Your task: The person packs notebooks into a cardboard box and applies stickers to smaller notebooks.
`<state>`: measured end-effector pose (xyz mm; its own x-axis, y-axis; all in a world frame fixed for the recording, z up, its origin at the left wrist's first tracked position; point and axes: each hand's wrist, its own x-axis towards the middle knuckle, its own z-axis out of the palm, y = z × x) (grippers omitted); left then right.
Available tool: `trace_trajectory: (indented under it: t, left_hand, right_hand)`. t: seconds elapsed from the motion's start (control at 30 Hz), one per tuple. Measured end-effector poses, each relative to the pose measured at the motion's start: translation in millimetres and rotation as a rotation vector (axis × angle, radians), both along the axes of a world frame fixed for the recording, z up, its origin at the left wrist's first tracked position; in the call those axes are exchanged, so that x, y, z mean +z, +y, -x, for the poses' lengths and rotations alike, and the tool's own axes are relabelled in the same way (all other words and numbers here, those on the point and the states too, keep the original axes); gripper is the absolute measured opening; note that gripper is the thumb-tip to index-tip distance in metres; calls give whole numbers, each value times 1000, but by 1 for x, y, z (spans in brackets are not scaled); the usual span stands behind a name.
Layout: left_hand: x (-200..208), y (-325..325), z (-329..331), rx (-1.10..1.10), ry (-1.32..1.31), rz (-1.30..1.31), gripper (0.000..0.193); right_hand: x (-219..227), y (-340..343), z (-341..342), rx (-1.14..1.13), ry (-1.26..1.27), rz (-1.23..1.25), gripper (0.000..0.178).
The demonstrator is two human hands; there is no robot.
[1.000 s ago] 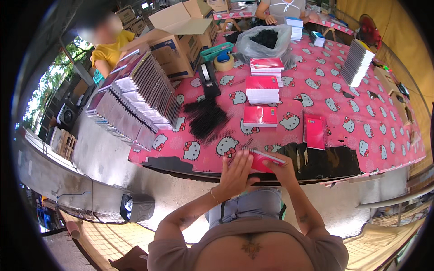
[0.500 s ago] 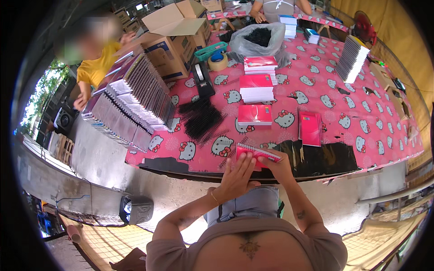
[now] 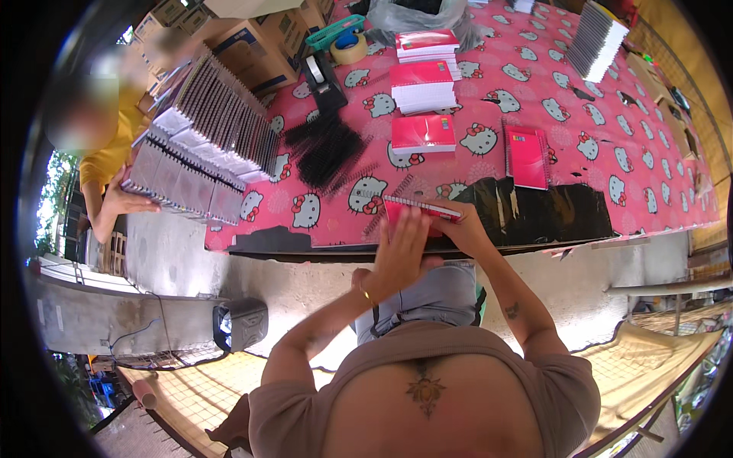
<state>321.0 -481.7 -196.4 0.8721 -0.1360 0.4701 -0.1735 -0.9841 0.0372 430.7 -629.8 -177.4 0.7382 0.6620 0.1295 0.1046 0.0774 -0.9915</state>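
Observation:
A small pink notebook (image 3: pixel 393 209) with a coil along its top edge is tilted up at the table's near edge. My right hand (image 3: pixel 458 227) grips its right end, fingers partly hidden behind it. Against the pink cover lies my left hand (image 3: pixel 405 246), its fingers stretched out flat. Loose black binding coils (image 3: pixel 328 156) are heaped to the left, with a few near the notebook. Beyond my hands are stacks of pink-covered pads (image 3: pixel 423 131). On the right, a coil-bound pink notebook (image 3: pixel 527 156) rests flat.
Tall stacks of coil-bound notebooks (image 3: pixel 221 122) stand at the left, where a person in a yellow shirt (image 3: pixel 107 149) has a hand on them. Behind are a tape dispenser (image 3: pixel 324 85), cardboard boxes (image 3: pixel 252 53) and a plastic bag (image 3: pixel 416 23). Another notebook stack (image 3: pixel 597 42) stands far right.
The view has tipped down, so the table sits higher in it. The notebook now stands more edge-on in my hands. The person in yellow has reached onto the left stacks.

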Motion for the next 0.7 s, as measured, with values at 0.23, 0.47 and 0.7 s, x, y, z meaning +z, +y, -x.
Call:
trace_trajectory:
  t: [0.23,0.47,0.7]
  left_hand:
    - [2,-2,-3,25,20,-134,94]
    - [22,-4,-11,-2,53,-33,88]
    - [48,0,-37,38,-13,-134,90]
  right_hand:
    - [-1,-11,-4,98,124,59,32]
    - [-14,-6,-7,70,-105,77,37]
    - [-11,-1,-5,22,-137,61,39]
